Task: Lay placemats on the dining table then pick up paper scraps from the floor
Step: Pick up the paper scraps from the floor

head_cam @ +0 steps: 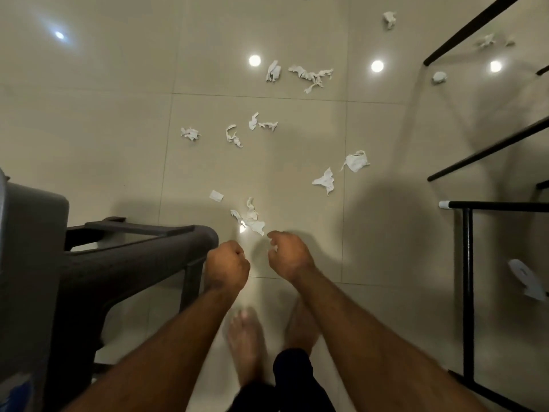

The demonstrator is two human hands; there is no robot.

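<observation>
We hold both hands low over the tiled floor (89,120), above our bare feet. The left hand (227,261) is curled into a closed fist; whether it encloses anything cannot be determined. The right hand (289,254) is loosely curled with its fingers bent, and a pale speck shows at its fingertips, too small to identify. The paper scraps (251,217) lie scattered across the floor: the nearest cluster sits just ahead of the hands, others lie farther out toward the middle of the floor, and several more lie beneath the glass-topped desk (487,150) along the right edge. No placemat is identifiable. Risks, in our judgement: the glossy tiles reflect ceiling lights as white discs that may be mistaken for paper; the scraps are thin, torn, crumpled and irregular, so a pinch may tear one or leave fragments behind; pieces near the dark plastic chair (142,257) and the black desk frame are easily overlooked.
</observation>
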